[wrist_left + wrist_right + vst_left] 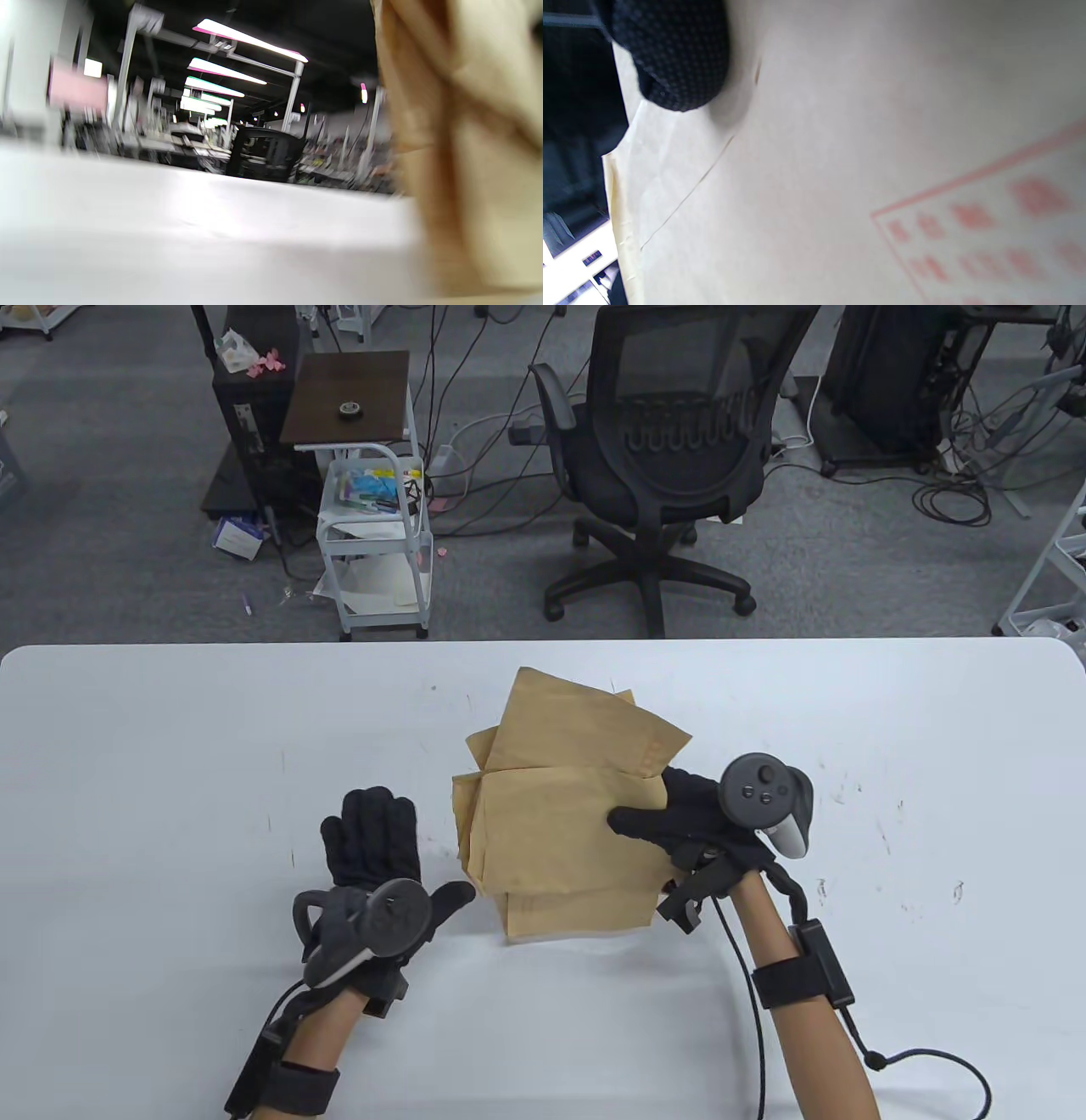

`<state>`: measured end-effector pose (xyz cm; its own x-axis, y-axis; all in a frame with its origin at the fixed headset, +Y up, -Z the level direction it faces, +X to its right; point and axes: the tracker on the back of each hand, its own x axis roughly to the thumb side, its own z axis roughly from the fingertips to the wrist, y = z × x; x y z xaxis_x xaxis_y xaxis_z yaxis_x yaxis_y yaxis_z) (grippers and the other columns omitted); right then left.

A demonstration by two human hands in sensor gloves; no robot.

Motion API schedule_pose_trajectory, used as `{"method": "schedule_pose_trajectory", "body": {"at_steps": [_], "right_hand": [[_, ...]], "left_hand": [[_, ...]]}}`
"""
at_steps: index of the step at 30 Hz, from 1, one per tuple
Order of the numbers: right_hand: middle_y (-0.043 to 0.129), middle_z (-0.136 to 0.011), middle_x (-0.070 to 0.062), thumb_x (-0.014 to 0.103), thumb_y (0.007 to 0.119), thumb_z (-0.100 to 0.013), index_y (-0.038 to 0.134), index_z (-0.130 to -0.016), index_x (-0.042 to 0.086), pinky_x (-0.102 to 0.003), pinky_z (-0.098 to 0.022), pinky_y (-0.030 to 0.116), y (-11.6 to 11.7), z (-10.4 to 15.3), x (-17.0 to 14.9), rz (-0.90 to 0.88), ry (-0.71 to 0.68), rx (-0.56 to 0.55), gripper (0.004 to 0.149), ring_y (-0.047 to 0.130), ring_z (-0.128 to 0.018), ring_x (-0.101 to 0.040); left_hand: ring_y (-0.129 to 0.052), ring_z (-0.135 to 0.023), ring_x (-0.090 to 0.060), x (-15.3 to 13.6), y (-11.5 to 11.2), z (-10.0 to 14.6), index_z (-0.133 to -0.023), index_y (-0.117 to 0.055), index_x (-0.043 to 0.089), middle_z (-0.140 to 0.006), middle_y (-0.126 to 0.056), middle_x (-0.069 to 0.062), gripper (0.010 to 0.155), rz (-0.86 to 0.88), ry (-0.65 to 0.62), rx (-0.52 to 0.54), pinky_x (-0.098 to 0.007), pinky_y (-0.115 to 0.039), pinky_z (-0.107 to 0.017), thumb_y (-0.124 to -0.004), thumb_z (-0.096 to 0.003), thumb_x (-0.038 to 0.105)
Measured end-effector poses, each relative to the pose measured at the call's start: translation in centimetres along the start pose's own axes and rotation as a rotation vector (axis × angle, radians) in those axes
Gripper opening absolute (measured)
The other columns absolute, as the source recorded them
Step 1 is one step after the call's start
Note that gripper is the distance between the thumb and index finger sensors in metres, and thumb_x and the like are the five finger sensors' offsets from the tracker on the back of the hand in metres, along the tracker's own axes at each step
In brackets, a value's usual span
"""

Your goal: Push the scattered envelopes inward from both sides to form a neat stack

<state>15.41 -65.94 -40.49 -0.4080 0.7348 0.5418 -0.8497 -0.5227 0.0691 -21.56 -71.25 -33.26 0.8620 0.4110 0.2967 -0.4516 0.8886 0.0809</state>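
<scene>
Left hand (377, 848): lying flat, palm down, fingers extended and together, thumb spreading out to the side, tracker sitting on its back, bare forearm entering from the bottom edge. Right hand (679, 814): reaching inward, thumb pressing on top of the envelopes (564, 814), remaining fingers hidden beneath them; a gloved fingertip (670, 55) is showing in the right wrist view.

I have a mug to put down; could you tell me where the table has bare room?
Free: the table right of the right hand, and the wide stretch left of the left hand. Crowded: the middle, where the envelopes lie between both hands.
</scene>
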Motion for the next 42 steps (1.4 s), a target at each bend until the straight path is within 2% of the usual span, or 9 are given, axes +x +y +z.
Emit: {"method": "schedule_pose_trajectory", "body": {"at_steps": [4, 7, 11, 15, 21, 28, 35, 39, 42], "right_hand": [[0.093, -0.066, 0.005, 0.038, 0.089, -0.039, 0.070, -0.088, 0.019, -0.067, -0.062, 0.066, 0.5, 1.1, 0.4, -0.104, -0.059, -0.127, 0.056, 0.098, -0.060, -0.021], [0.091, -0.070, 0.005, 0.039, 0.089, -0.039, 0.066, -0.091, 0.021, -0.070, -0.062, 0.062, 2.4, 0.9, 0.2, -0.133, -0.047, -0.047, 0.059, 0.094, -0.068, -0.026], [0.084, -0.083, -0.001, 0.040, 0.086, -0.041, 0.042, -0.104, 0.019, -0.072, -0.062, 0.057, 4.2, 0.4, -0.6, -0.133, -0.037, 0.109, 0.080, 0.088, -0.076, -0.032], [0.077, -0.089, -0.010, 0.032, 0.087, -0.044, 0.033, -0.106, 0.020, -0.078, -0.062, 0.048, 4.7, 0.4, -2.1, -0.438, 0.045, 0.283, 0.084, 0.080, -0.080, -0.041], [0.072, -0.096, -0.011, 0.037, 0.085, -0.045, 0.028, -0.108, 0.003, -0.078, -0.063, 0.049, 4.3, -0.1, -2.1, -0.373, 0.016, 0.433, 0.092, 0.078, -0.084, -0.044], [0.062, -0.106, -0.029, 0.046, 0.084, -0.045, 0.035, -0.109, -0.003, -0.080, -0.064, 0.043, 3.1, -0.4, -1.1, -0.422, 0.022, 0.600, 0.094, 0.067, -0.089, -0.058], [0.068, -0.104, -0.023, 0.051, 0.083, -0.042, 0.037, -0.108, -0.002, -0.078, -0.064, 0.049, 2.3, -0.8, 3.1, 0.131, -0.100, 0.465, 0.097, 0.074, -0.086, -0.053], [0.072, -0.102, -0.023, 0.048, 0.080, -0.045, 0.041, -0.108, 0.004, -0.078, -0.063, 0.051, 2.2, -0.5, 4.4, 0.067, -0.147, 0.378, 0.086, 0.077, -0.085, -0.051], [0.079, -0.096, -0.020, 0.046, 0.079, -0.047, 0.048, -0.107, 0.007, -0.077, -0.063, 0.053, 2.9, -0.6, 4.3, 0.018, -0.133, 0.402, 0.078, 0.082, -0.080, -0.048]], "left_hand": [[0.012, -0.099, -0.048, -2.4, -2.8, -0.5, -0.096, 0.019, 0.017, -0.105, 0.020, -0.017, 0.110, 0.800, -0.147, -0.239, -0.074, -0.009, -0.071, -0.064, -0.0421, 0.066], [0.007, -0.103, -0.046, -2.2, -4.6, -0.8, -0.097, 0.017, 0.023, -0.109, 0.014, -0.010, 0.107, 0.989, -0.189, -0.316, -0.073, -0.015, -0.074, -0.066, -0.0442, 0.064], [-0.033, -0.110, -0.046, -2.2, -4.8, -0.9, -0.108, -0.006, 0.018, -0.116, -0.025, -0.014, 0.098, 0.988, -0.144, -0.183, -0.070, -0.043, -0.076, -0.070, -0.0453, 0.058], [-0.068, -0.100, -0.040, -3.6, -5.0, -0.7, -0.107, -0.042, 0.020, -0.104, -0.064, -0.010, 0.072, 0.973, -0.064, -0.108, -0.062, -0.063, -0.071, -0.074, -0.0474, 0.045], [-0.083, -0.090, -0.033, -3.9, -5.2, -0.8, -0.093, -0.066, 0.031, -0.087, -0.084, 0.000, 0.045, 1.039, -0.019, -0.034, -0.060, -0.067, -0.070, -0.073, -0.0493, 0.036], [-0.092, -0.081, -0.032, -4.3, -4.7, -0.9, -0.092, -0.068, 0.034, -0.085, -0.086, -0.001, 0.045, 0.983, -0.003, 0.009, -0.062, -0.075, -0.064, -0.068, -0.0474, 0.030], [-0.092, -0.079, -0.032, -3.4, -2.9, -0.9, -0.095, -0.066, 0.033, -0.084, -0.085, -0.003, 0.047, 0.812, -0.049, 0.037, -0.063, -0.074, -0.063, -0.066, -0.0483, 0.030], [-0.093, -0.077, -0.032, -3.4, -1.8, -0.4, -0.094, -0.067, 0.033, -0.082, -0.086, -0.004, 0.046, 0.762, -0.056, 0.081, -0.063, -0.076, -0.061, -0.066, -0.0481, 0.031], [-0.094, -0.077, -0.032, -3.3, -1.6, -0.3, -0.095, -0.066, 0.033, -0.082, -0.086, -0.004, 0.047, 0.734, -0.070, 0.072, -0.063, -0.077, -0.061, -0.065, -0.0481, 0.030]]}}
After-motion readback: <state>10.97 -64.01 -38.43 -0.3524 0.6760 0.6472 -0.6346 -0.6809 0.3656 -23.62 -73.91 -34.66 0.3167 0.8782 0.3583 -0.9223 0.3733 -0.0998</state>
